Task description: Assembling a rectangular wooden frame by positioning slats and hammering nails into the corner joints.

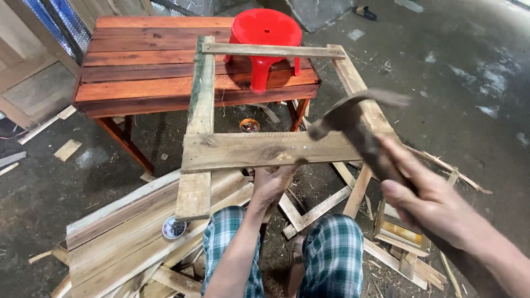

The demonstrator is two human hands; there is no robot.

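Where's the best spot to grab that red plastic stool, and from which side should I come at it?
Probably take the red stool by the rim of its seat, from above on the near side. It stands upright on the reddish wooden table, seat up and flat, legs splaying downward. A thin slat of the pallet frame crosses in front of it, so reach over that.

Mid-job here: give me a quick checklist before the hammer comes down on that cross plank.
1. Right hand grips the hammer handle: ok.
2. Hammer head raised over the cross plank: ok, though motion-blurred.
3. Left hand steadies the plank's near edge from below: ok.
4. Left fingers away from the strike spot: ok, they sit at the lower edge, apart from the nail heads.
5. Nail standing upright: cannot tell, too small.
6. Plank lying across both side rails, left rail: ok.
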